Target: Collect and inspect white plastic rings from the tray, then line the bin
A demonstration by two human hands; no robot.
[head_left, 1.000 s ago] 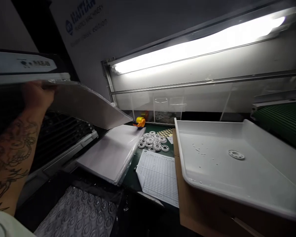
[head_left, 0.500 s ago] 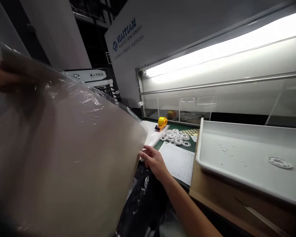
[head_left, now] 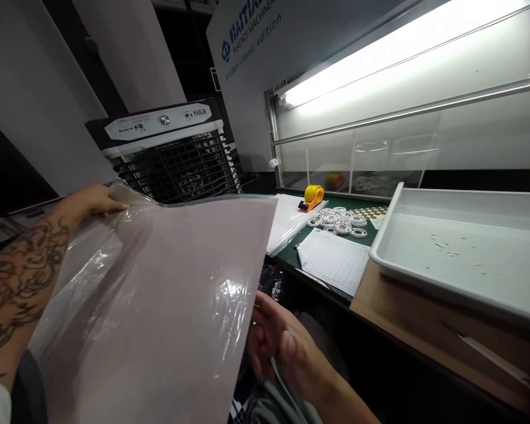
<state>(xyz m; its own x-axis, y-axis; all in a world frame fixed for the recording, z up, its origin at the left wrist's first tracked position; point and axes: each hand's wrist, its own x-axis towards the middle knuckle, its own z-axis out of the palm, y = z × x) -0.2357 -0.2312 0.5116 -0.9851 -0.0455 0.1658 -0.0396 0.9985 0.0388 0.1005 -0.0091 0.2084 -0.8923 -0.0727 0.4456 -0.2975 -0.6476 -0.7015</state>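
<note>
Dim scene; overexposed tube light [head_left: 401, 53] glares, edges bend, corners blur.

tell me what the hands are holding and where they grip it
Both hold a plastic-wrapped sheet: the left hand pinches its far top corner, the right hand grips its near right edge.

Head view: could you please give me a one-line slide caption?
Both hands, left hand and right hand, hold a plastic-wrapped sheet beside white plastic rings and a white tray.
</note>
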